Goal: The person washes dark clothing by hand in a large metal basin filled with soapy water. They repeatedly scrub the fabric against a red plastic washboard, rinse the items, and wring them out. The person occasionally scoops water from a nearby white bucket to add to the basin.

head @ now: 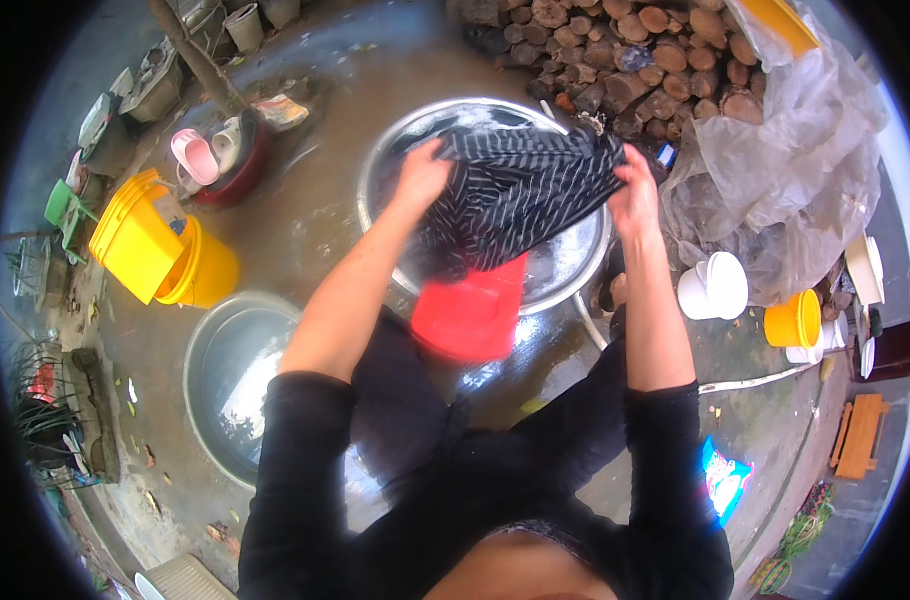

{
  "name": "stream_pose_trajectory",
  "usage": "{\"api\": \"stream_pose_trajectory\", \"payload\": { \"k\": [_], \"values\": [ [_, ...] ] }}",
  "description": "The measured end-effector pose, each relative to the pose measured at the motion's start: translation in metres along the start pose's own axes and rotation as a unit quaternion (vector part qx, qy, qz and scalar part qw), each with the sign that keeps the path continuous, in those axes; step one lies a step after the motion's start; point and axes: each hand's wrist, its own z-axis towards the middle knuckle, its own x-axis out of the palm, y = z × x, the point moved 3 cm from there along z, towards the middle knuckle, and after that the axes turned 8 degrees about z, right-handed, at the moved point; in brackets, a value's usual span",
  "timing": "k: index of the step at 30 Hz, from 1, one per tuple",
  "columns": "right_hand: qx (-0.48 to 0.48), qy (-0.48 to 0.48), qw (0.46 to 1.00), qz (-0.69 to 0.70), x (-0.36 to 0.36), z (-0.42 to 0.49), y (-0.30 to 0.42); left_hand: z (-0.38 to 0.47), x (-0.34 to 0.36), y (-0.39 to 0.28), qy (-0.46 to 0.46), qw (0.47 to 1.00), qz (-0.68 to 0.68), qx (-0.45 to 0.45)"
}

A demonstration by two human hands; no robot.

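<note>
A black garment with white stripes [522,187] is stretched between my two hands. My left hand [425,176] grips its left side, and my right hand [635,191] grips its right end. The cloth hangs over a large round metal basin [366,202] whose water carries pale suds. A red plastic board or scoop-like piece [470,315] leans against the basin's near rim, its upper end hidden under the cloth. Between my left arm and the yellow buckets stands a second metal basin [222,397] holding water.
Yellow buckets [207,262] and a red basin [233,184] with shoes stand left. Stacked logs [627,45] and plastic sheeting [785,165] lie beyond the basin at right. A white bucket [714,285], a hose [755,381] and a blue packet [727,480] are on the right.
</note>
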Motion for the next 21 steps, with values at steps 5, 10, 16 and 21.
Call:
{"api": "stream_pose_trajectory", "payload": {
  "k": [5,10,16,21],
  "values": [
    [-0.032,-0.063,0.961,-0.268,-0.085,-0.014,-0.079,0.002,-0.023,-0.003,-0.052,0.982,-0.176,-0.049],
    [-0.013,0.097,0.802,-0.589,-0.052,-0.057,-0.156,-0.014,-0.005,-0.029,0.061,0.870,-0.489,0.017],
    [0.234,0.043,0.971,0.028,0.030,-0.047,-0.155,-0.012,-0.007,-0.033,0.111,0.901,-0.419,-0.034],
    [0.243,-0.062,0.940,0.232,0.004,-0.020,-0.156,0.016,-0.004,0.034,0.078,0.991,-0.008,0.111]
  ]
}}
